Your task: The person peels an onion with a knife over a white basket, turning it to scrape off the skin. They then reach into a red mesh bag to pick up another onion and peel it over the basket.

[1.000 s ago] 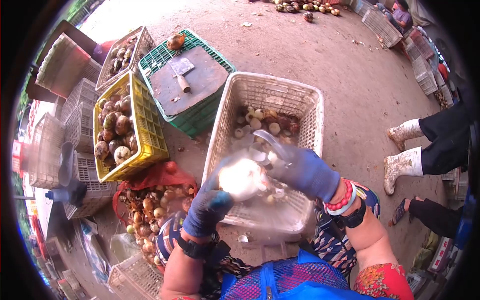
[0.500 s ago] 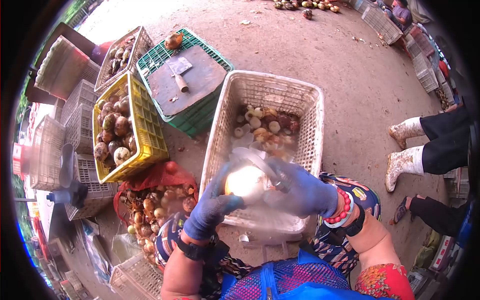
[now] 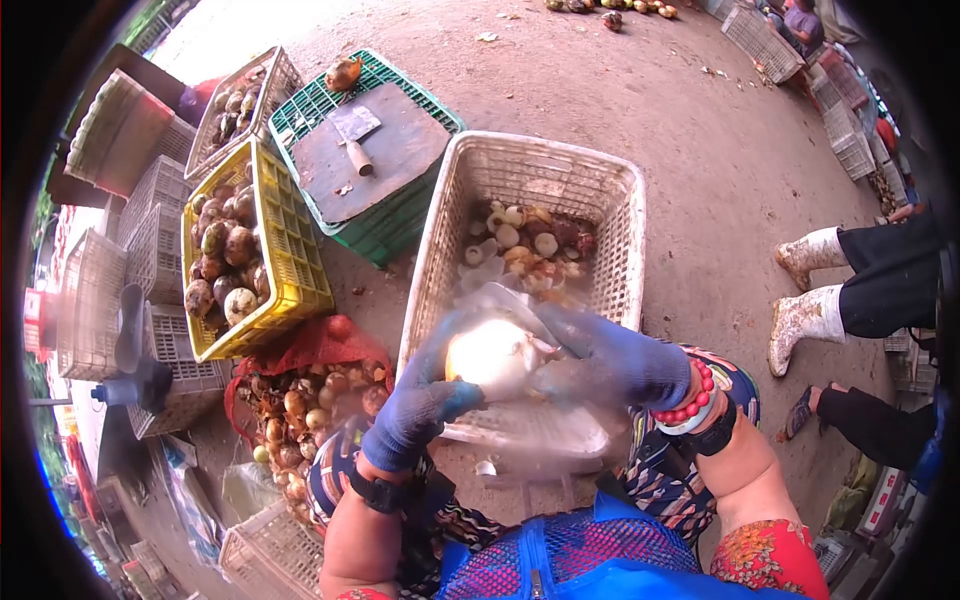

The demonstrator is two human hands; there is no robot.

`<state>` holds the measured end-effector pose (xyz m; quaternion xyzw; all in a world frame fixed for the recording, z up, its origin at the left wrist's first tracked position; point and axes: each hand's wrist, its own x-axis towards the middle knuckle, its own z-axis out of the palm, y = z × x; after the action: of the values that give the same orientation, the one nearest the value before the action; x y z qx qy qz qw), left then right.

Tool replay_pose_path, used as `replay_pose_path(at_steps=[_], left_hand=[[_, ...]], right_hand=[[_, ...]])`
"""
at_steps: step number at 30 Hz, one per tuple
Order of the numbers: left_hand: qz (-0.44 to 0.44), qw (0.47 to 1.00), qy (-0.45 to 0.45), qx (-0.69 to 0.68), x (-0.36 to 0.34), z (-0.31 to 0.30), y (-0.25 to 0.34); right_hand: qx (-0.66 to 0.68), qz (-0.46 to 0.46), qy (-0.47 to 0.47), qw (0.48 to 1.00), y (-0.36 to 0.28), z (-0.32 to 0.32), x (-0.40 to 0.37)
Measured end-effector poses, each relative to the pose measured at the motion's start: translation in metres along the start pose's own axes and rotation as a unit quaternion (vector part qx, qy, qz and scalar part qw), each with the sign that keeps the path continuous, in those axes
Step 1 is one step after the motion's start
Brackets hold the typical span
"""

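Observation:
A large, mostly peeled white onion (image 3: 488, 358) is over the near end of a white basket, in the middle of the head view. My left hand (image 3: 425, 385), in a blue glove, is closed around the onion's left side. My gloved right hand (image 3: 610, 360) is closed at the onion's right side, its thumb against it. A pale curved strip (image 3: 522, 308), which looks like an onion layer, runs over the top of the onion to the right fingers. Blur and glare hide where it is gripped. Onion peelings (image 3: 530, 250) and pale pieces lie inside the white basket (image 3: 640, 250).
A cleaver (image 3: 355, 135) lies on a board (image 3: 400, 150) over a green crate (image 3: 375, 240), an onion (image 3: 343, 74) behind it. Left stands a yellow crate (image 3: 300, 290) of onions, with a red net sack (image 3: 325, 345) below. A person's boots (image 3: 810, 310) are at right.
The pale strip has come down from an arch above the onion to lie flatter along its top. My right hand has turned slightly, and the view has shifted a little.

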<state>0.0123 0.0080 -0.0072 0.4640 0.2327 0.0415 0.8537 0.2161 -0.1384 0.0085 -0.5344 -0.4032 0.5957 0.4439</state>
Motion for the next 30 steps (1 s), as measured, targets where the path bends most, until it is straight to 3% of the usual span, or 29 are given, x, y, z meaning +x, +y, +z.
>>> replay_pose_path(at_steps=[3, 11, 13, 17, 20, 21, 25, 28, 29, 30], left_hand=[[-0.003, 1.0, -0.002, 0.009, 0.0, 0.001, 0.002], [0.011, 0.998, -0.007, 0.055, 0.001, 0.0, -0.007], [0.014, 0.996, 0.042, 0.075, 0.002, 0.001, -0.014], [0.024, 0.997, 0.049, 0.046, 0.004, 0.006, -0.014], [0.038, 0.999, 0.017, 0.017, 0.0, 0.012, -0.005], [0.036, 0.999, 0.024, 0.032, -0.001, 0.015, -0.003], [0.034, 0.998, 0.037, 0.028, -0.009, 0.014, 0.001], [0.033, 0.999, 0.011, 0.018, -0.011, 0.017, 0.014], [0.057, 0.998, 0.004, 0.025, -0.013, 0.016, 0.016], [0.081, 0.996, -0.002, 0.031, -0.015, 0.016, 0.017]], right_hand=[[-0.068, -0.085, 0.032, 0.993, 0.006, 0.007, 0.006], [-0.105, -0.008, 0.043, 0.994, -0.02, 0.011, -0.003], [-0.122, -0.015, 0.049, 0.991, -0.019, 0.011, -0.003], [-0.149, -0.056, 0.09, 0.983, -0.011, 0.015, -0.002], [-0.042, 0.062, 0.094, 0.993, -0.002, 0.012, 0.001], [-0.042, 0.033, 0.105, 0.993, -0.004, 0.013, 0.003], [0.119, 0.057, 0.003, 0.991, 0.0, 0.001, 0.006], [0.142, 0.078, 0.022, 0.987, -0.001, -0.004, 0.008], [0.005, 0.072, 0.05, 0.996, -0.008, -0.008, 0.008], [-0.157, 0.01, 0.133, 0.979, -0.001, -0.007, 0.007]])
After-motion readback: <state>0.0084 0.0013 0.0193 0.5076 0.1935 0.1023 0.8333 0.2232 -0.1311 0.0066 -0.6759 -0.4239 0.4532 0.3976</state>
